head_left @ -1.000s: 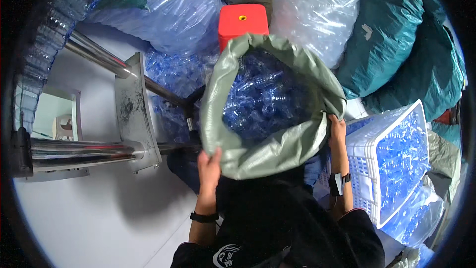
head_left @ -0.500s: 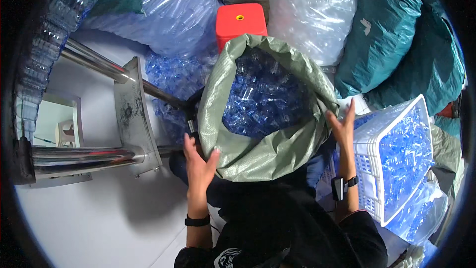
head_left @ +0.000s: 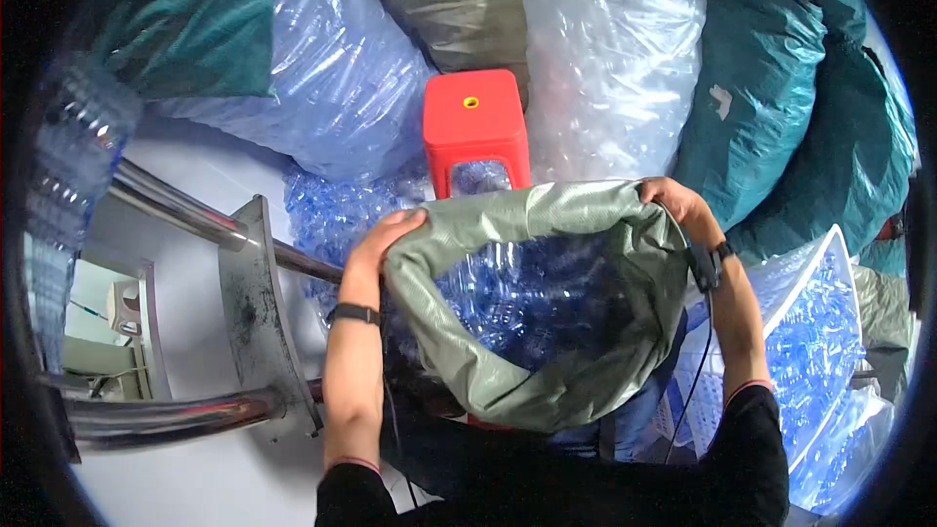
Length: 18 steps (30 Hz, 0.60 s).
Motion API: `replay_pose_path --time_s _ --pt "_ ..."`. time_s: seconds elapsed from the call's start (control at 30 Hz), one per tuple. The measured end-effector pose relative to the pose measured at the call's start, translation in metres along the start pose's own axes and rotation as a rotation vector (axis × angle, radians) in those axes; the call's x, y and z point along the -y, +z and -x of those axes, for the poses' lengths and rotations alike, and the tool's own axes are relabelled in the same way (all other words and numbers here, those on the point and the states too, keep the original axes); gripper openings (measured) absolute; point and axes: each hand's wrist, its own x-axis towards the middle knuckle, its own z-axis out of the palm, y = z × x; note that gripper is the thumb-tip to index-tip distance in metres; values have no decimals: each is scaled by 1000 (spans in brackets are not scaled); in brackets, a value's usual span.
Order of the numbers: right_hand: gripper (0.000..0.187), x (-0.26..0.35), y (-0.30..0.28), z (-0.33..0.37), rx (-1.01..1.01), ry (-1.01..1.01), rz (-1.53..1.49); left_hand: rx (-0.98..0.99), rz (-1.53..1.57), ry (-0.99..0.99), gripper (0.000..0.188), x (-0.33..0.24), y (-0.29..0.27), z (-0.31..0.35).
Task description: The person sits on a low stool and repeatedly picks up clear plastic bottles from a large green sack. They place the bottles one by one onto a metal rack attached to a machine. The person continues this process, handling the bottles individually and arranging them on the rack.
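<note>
A grey-green woven sack stands in front of my body, its mouth open and its rim rolled outward. Inside lie many small clear-blue plastic bottles. At the far left of the rim, my left hand is closed round the rolled edge, its fingertips partly hidden. My right hand grips the far right of the same rim, fingers bent over the fold. Each wrist wears a dark band, the right one carrying a small device with a cable. The bottom of the sack is out of sight.
A red stool stands just beyond the sack. White crate with blue bottles is at right. Large filled bags line the back. A steel frame stands at left; loose bottles pile up beside it.
Both hands have moved away from me, from open beside the sack to holding its far rim. The sack's mouth has changed shape. The view has shifted, so the stool sits lower.
</note>
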Motion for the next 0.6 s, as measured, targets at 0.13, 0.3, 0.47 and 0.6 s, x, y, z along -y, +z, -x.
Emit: replay_pose_path --time_s 0.13,0.3,0.47,0.6 --pt "39 -40 9 -6 -535 313 915 -267 -967 251 52 62 -20 -43" --pt "44 -23 61 -1 -650 159 728 -434 -930 142 58 83 18 -7" --pt "65 -31 81 -20 -397 324 1050 -351 -1367 90 57 78 75 13" --pt "41 -61 -1 -15 -246 455 219 -238 -270 74 53 85 29 -18"
